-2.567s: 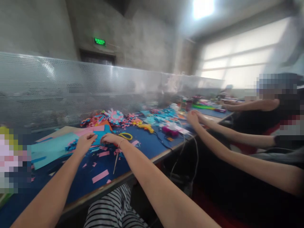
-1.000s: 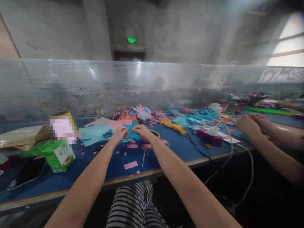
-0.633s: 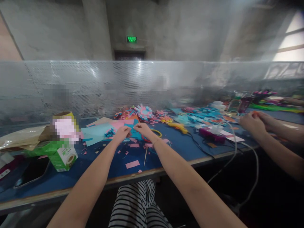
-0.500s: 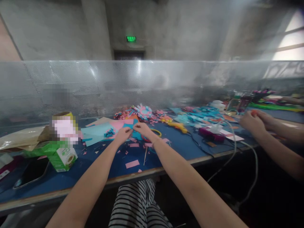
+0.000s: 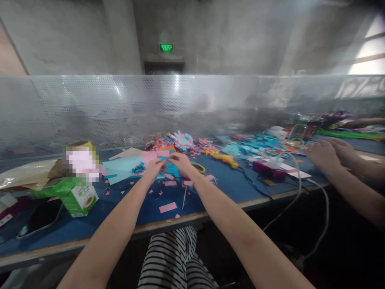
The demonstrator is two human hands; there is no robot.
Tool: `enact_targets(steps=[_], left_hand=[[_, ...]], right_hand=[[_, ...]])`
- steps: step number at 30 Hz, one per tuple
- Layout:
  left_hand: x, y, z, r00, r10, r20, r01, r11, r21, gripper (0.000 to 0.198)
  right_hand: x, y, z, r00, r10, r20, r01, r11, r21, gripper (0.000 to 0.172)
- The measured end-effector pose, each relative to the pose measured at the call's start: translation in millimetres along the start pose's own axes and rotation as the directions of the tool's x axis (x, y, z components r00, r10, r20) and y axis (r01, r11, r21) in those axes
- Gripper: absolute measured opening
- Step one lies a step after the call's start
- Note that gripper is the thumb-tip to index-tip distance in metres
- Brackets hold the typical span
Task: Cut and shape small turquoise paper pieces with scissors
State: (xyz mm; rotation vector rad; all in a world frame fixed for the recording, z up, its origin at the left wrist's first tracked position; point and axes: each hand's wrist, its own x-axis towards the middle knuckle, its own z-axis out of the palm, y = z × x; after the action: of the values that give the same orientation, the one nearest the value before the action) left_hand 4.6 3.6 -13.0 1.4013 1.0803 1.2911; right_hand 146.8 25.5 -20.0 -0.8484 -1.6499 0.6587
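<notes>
Over the middle of the blue table, my left hand and my right hand are held close together, fingers pinched. A small piece of blue paper shows between their fingertips; its exact shape is partly hidden by the fingers. Beneath and behind them lie sheets of light blue paper and pink paper. A small cluster of curled blue paper rests left of my left hand. Scissors with a yellow handle loop lie just beyond my right wrist.
Pink paper scraps and a thin wooden stick lie nearer the edge. A yellow glue gun with a black cord sits to the right. At left are a green box and a phone. Another person's hands work at right.
My fingertips have shifted slightly on the blue paper, and my left hand has drawn a little left. The other person's hands have turned, hiding the orange piece seen before.
</notes>
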Motion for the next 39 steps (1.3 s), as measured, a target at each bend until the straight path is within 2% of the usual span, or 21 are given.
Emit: enact_targets(steps=[2, 8, 14, 17, 21, 29, 35, 39], left_hand=[[4, -4, -0.9, 0.999, 0.021, -0.029, -0.021, 1.0, 0.013, 0.029], [12, -11, -6.4, 0.974, 0.212, -0.083, -0.193, 0.962, 0.191, 0.021], [6, -4, -4.9, 0.97, 0.223, -0.094, -0.199, 0.956, 0.215, 0.022], [3, -1, -3.1, 0.977, 0.186, -0.103, -0.169, 0.973, 0.16, 0.023], [4, -1, -1.7, 0.987, 0.091, -0.13, -0.092, 0.996, 0.004, 0.026], [9, -8, -1.3, 0.99, 0.035, -0.135, -0.061, 0.979, -0.193, 0.028], [3, 0, 2.7, 0.993, -0.061, -0.106, 0.029, 0.958, -0.284, 0.024], [-2, 7, 4.9, 0.989, -0.116, -0.097, 0.078, 0.943, -0.325, 0.018]], right_hand=[[0, 0, 0, 1.0, 0.002, -0.011, -0.003, 1.0, -0.018, 0.013], [0, 0, -1, 1.0, 0.023, 0.006, -0.023, 0.999, -0.033, 0.013], [-2, -1, -1, 0.998, -0.057, 0.007, 0.058, 0.993, -0.1, 0.014], [-3, -2, -2, 0.992, -0.128, 0.0, 0.126, 0.976, -0.176, 0.014], [-4, -5, -3, 0.98, -0.196, 0.035, 0.198, 0.949, -0.246, 0.017], [-6, -8, -3, 0.978, -0.198, 0.067, 0.209, 0.941, -0.266, 0.02], [-6, -10, -2, 0.981, -0.181, 0.069, 0.192, 0.95, -0.246, 0.013], [-6, -10, -3, 0.974, -0.211, 0.082, 0.225, 0.946, -0.235, 0.009]])
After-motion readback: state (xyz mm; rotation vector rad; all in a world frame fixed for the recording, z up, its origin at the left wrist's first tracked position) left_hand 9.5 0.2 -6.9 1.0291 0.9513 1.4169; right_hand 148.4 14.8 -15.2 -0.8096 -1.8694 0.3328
